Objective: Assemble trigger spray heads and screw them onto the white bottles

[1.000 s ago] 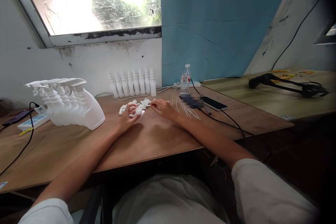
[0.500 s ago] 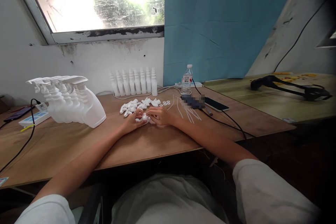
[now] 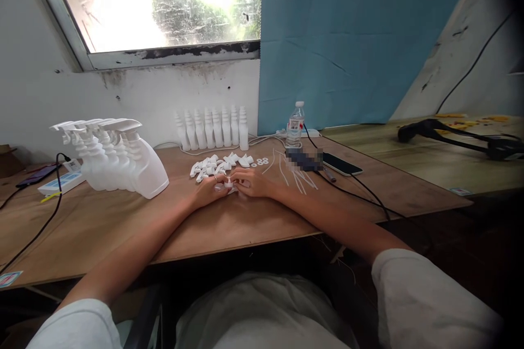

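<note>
The angular white plastic pieces (image 3: 212, 164) and ribbed white plastic bottles (image 3: 226, 133) are plain; the flat wooden bench (image 3: 254, 223) is brown, the broad hanging sheet (image 3: 327, 49) blue.

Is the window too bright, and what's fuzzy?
Head view: yes, the grey-framed glass window glares white; head view: the small white plastic piece between the bare left hand and bare right hand looks fuzzy; that view's top-right corner darkens.

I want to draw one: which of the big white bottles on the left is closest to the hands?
The rightmost big white bottle, closest to the hands: its broad side shows, and it partly hides the others.
</note>
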`<action>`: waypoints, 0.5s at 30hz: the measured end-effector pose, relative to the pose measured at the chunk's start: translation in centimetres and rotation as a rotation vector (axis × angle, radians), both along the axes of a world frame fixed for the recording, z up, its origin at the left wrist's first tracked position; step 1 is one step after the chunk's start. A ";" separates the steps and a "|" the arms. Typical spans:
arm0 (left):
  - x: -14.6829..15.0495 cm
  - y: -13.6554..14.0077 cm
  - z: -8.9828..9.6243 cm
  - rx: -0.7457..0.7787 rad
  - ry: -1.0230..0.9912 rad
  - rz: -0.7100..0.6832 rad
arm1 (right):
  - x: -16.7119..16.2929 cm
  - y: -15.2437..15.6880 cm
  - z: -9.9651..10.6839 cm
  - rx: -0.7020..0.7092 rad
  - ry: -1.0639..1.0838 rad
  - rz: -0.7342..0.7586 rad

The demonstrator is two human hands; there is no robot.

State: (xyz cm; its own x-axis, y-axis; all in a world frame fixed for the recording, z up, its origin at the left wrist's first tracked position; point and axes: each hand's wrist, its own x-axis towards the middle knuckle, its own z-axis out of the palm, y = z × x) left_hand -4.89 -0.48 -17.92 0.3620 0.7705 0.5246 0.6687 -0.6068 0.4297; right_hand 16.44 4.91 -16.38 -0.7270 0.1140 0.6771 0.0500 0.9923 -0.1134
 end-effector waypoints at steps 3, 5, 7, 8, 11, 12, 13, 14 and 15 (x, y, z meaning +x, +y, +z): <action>0.0 0.2 -0.2 0.016 0.014 0.037 | -0.1 -0.1 0.0 0.065 -0.006 -0.033; 0.1 0.3 -0.3 0.031 0.008 0.054 | -0.1 -0.1 0.3 0.109 -0.022 -0.074; 0.3 0.3 -0.4 0.039 0.001 0.048 | -0.1 -0.4 0.5 0.134 -0.059 -0.124; 0.3 0.3 -0.4 0.038 0.002 0.045 | -0.2 -0.6 0.6 0.140 -0.079 -0.148; 0.2 0.2 -0.4 0.018 -0.006 0.060 | -0.5 -1.5 0.6 0.145 -0.112 -0.199; 0.1 0.2 -0.4 0.007 -0.022 0.057 | -0.6 -1.7 0.5 0.125 -0.110 -0.191; 0.1 0.1 -0.4 -0.006 -0.041 0.041 | -0.8 -1.8 0.4 0.089 -0.103 -0.164; 0.0 0.1 -0.4 -0.019 -0.058 0.017 | -0.9 -1.8 0.4 0.042 -0.097 -0.126; 0.0 0.0 -0.4 -0.029 -0.070 -0.008 | -0.9 -1.5 0.4 -0.013 -0.091 -0.086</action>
